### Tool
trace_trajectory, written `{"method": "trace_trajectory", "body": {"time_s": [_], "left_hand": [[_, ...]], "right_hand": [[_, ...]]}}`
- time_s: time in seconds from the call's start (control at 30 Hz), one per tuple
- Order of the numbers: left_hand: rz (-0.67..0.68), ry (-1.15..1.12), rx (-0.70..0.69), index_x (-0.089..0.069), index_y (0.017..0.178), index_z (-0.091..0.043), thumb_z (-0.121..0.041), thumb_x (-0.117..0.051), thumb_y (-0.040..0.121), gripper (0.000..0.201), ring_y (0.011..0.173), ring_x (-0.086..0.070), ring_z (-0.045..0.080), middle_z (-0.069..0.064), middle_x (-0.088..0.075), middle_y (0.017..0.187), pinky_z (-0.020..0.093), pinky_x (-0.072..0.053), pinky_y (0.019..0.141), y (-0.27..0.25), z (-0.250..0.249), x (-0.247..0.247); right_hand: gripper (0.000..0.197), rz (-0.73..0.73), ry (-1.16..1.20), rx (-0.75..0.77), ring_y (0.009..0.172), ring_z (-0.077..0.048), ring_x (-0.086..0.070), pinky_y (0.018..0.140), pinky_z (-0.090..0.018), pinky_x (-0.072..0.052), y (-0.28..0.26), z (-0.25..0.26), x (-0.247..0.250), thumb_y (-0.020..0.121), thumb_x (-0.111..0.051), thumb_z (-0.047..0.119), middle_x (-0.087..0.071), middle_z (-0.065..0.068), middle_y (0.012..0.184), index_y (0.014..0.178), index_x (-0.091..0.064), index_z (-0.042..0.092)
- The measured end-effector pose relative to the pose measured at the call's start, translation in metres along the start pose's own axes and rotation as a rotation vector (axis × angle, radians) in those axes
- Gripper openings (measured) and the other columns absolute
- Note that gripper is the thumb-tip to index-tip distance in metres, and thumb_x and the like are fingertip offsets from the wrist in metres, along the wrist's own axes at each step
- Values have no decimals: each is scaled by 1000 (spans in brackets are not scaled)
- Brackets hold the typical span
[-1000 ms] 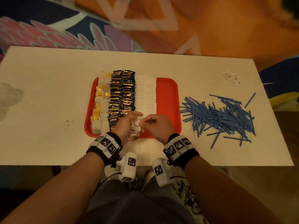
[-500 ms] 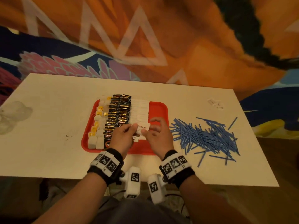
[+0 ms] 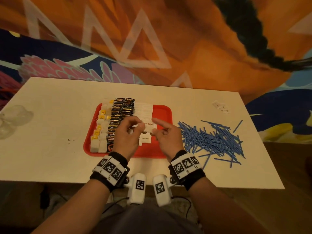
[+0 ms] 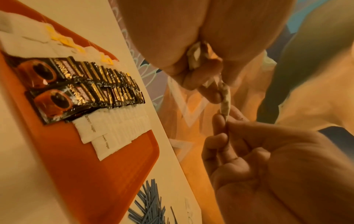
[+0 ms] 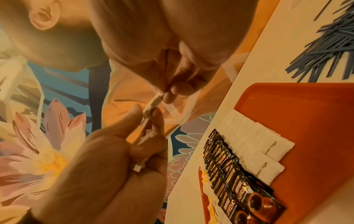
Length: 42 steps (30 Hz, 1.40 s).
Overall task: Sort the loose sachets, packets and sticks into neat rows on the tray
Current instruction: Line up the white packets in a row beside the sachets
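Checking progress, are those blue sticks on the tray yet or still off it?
Off it. The blue sticks lie heaped on the table, right of the tray.

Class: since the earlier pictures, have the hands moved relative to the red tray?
Yes. Both hands went from the red tray's near edge farther in, toward its middle.

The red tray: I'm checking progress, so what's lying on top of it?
On the red tray: tea bags, black coffee sachets, white sugar packets. Both hands hide the rows' near ends.

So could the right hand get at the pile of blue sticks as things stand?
Probably yes, once it lets go. The right hand is pinching a sugar packet together with the left hand, but the blue sticks lie loose on the table just beside it, with nothing between.
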<state>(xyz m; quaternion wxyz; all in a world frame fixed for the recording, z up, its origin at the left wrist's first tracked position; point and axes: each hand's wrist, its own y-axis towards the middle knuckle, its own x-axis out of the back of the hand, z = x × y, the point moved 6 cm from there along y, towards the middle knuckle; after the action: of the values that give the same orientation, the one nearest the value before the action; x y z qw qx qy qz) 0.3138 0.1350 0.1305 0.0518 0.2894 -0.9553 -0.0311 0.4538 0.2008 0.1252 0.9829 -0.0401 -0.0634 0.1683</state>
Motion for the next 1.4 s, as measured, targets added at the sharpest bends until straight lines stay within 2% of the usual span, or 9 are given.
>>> {"method": "trace_trajectory", "body": {"time_s": [0.1, 0.23, 0.4, 0.5, 0.6, 0.87, 1.07, 1.17, 1.4], "left_hand": [[118, 108, -17, -70, 98, -34, -11, -68, 91, 24, 78, -60, 16, -17, -70, 92, 34, -49, 75, 4, 1, -2], [174, 115, 17, -69, 107, -39, -12, -69, 91, 32, 101, -64, 12, -13, -70, 112, 23, -49, 89, 8, 4, 2], [228, 210, 59, -68, 108, -41, -13, -72, 89, 34, 100, -63, 18, -10, -71, 108, 13, -47, 82, 17, 19, 11], [252, 325, 65, -70, 113, -34, -13, -72, 89, 32, 82, -63, 3, -1, -74, 103, 13, -48, 80, 25, 32, 16], [240, 395, 118, -71, 117, -31, -15, -72, 89, 33, 101, -62, 6, -3, -70, 114, 26, -49, 96, 38, 54, 25], [290, 365, 259, -69, 113, -38, -17, -74, 88, 33, 101, -65, 25, 3, -72, 112, 12, -46, 83, 57, 101, 26], [283, 389, 344, -72, 116, -28, -12, -69, 91, 30, 92, -69, 16, -4, -72, 111, 30, -55, 94, 63, 136, 30], [382, 638, 254, -73, 116, -21, -12, -62, 95, 26, 97, -65, 11, -4, -70, 116, 16, -47, 91, 65, 145, 31], [744, 1067, 25, -65, 129, -29, -12, -48, 98, 38, 114, -61, 24, -5, -53, 141, 41, -53, 92, 52, 164, 9]], "right_hand": [[46, 19, 58, 3, 63, -23, -50, 67, -39, -51, 0, -2, -1, 89, -64, 1, -65, -23, 77, 109, -66, 42], [42, 56, 200, -133, 84, -15, -71, 65, -25, -53, 5, -16, -8, 85, -75, 14, -72, 0, 110, 124, -64, 24], [28, 42, 224, -317, 71, -15, -70, 53, -19, -48, 17, -39, -15, 84, -76, 12, -74, -13, 91, 108, -67, 1], [18, 35, 164, -336, 64, -12, -69, 52, -18, -49, 26, -55, -20, 83, -77, 11, -74, -8, 79, 97, -69, 5], [4, 10, 79, -366, 60, -7, -65, 56, -18, -51, 36, -74, -20, 85, -74, 9, -72, 0, 70, 84, -71, 11], [28, 100, 122, -548, 72, -12, -68, 63, -25, -53, 57, -112, -47, 83, -78, 19, -72, -8, 88, 105, -66, 5], [31, 54, -150, -537, 62, -5, -63, 59, -19, -49, 76, -137, -35, 84, -77, 21, -71, -2, 76, 111, -67, 8], [28, 61, -409, -529, 74, -3, -64, 61, -14, -45, 82, -157, -20, 87, -73, 32, -73, 3, 88, 109, -71, 16], [30, 69, -525, -574, 101, -13, -61, 91, -28, -50, 84, -185, -26, 87, -72, 35, -70, 3, 107, 111, -70, 19]]}}
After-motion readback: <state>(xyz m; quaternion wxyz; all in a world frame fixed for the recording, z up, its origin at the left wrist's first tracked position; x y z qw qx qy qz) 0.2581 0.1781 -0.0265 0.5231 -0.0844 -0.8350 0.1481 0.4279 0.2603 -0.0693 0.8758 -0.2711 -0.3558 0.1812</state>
